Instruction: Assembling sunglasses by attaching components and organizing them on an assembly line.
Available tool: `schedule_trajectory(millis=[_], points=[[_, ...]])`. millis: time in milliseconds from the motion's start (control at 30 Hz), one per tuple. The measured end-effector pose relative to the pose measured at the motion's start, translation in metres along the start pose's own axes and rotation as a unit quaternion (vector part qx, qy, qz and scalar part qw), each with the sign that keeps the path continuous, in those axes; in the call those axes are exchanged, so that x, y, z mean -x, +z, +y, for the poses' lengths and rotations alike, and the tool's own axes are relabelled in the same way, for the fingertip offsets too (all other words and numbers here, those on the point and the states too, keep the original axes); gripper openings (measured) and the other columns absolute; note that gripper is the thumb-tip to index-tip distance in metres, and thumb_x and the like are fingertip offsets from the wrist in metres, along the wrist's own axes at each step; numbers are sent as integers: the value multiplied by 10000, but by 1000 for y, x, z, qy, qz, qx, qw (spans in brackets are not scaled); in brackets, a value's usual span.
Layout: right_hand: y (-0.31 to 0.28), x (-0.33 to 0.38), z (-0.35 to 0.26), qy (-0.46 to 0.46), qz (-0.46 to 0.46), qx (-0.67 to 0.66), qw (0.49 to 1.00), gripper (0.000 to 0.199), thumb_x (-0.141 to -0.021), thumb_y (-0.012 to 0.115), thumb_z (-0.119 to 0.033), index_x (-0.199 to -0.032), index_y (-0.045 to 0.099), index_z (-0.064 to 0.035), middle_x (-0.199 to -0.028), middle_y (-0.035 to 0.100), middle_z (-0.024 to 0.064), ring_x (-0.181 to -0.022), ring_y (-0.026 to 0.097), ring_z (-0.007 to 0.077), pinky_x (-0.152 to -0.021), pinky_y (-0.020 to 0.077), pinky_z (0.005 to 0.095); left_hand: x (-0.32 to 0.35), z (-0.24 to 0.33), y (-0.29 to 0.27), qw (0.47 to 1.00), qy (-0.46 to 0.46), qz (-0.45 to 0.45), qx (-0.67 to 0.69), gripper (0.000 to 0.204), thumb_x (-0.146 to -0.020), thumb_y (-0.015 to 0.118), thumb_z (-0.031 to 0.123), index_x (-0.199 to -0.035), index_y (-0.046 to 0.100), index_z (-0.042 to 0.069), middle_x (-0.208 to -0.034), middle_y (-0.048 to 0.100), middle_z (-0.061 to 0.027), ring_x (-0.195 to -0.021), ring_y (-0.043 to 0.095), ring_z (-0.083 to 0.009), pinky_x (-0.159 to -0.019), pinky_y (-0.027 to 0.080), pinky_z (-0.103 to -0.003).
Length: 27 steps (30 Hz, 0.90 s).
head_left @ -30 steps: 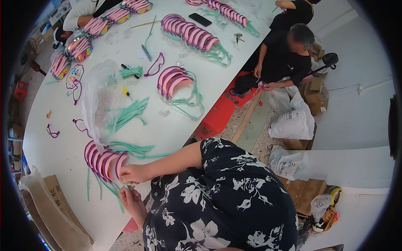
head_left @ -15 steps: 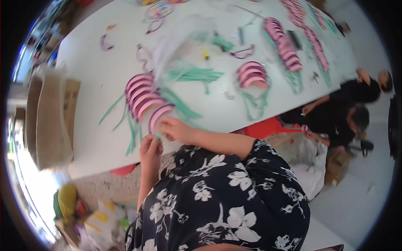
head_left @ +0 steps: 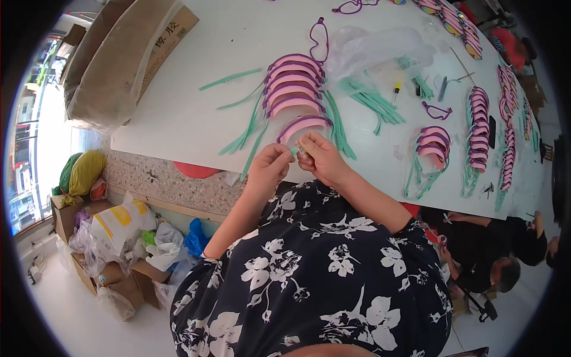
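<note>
At the near table edge, my left hand pinches the end of a mint-green strap. My right hand is closed right beside it, with a tiny pale piece at its fingertips that is too small to name. Just beyond both hands lies a pink-padded purple goggle frame, its near side partly hidden by my fingers. Farther up, a row of similar overlapping goggle frames has loose mint-green straps hanging out on both sides.
A cardboard box stands at the table's left. Beyond the row are a clear plastic bag and a bundle of green straps. Finished-looking stacks of strapped frames lie to the right. Co-workers sit at the right.
The whole view has swung, so table, box and frames appear farther right. My hands stay close together at the nearest frame, both with fingers closed.
</note>
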State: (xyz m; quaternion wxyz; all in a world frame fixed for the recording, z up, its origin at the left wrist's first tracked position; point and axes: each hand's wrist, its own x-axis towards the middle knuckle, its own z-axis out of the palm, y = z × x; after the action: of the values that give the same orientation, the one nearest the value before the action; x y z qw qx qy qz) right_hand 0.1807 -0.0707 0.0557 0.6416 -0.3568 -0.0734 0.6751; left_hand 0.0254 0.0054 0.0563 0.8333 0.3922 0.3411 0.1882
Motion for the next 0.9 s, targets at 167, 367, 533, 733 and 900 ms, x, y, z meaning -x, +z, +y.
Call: schedule_trajectory(millis=[167,367,533,733,900], points=[[-5,-6,3,12,-10,15,1000,125,-988,499,-192,-954,523,-74,-677,440,-31,-519,321,48,-476,264,214,-4,3,-2,1000,2,-17,4,68,-943,571,101,-975,573,41,-812,581,-18,-561,410,-44,-484,279,-193],[-6,-3,-2,6,-8,-2,1000,135,-993,500,-206,-952,531,-81,-683,440,-30,-528,331,53,-485,271,212,-6,3,-2,1000,16,-22,2,72,-943,569,94,-975,576,30,-817,582,-24,-567,405,-43,-491,285,-197],[-7,-2,-1,15,-23,-3,1000,145,-996,503,-214,-949,538,-81,-691,441,-21,-543,341,65,-503,285,211,-4,-2,-4,1000,14,-24,3,69,-944,564,92,-967,577,28,-815,579,-25,-566,399,-45,-493,285,-200],[-9,1,3,31,-24,8,999,140,-996,506,-218,-948,529,-89,-698,448,-23,-548,351,58,-501,286,204,-3,-5,-1,999,15,-27,9,77,-947,562,94,-968,581,22,-803,577,-19,-564,395,-45,-496,285,-201],[-12,3,7,6,-10,68,998,130,-990,510,-207,-969,519,-79,-701,475,-24,-538,379,56,-486,307,212,-4,-5,4,1000,2,-15,-20,95,-951,559,96,-978,587,10,-789,578,-24,-592,438,-55,-522,325,-202]])
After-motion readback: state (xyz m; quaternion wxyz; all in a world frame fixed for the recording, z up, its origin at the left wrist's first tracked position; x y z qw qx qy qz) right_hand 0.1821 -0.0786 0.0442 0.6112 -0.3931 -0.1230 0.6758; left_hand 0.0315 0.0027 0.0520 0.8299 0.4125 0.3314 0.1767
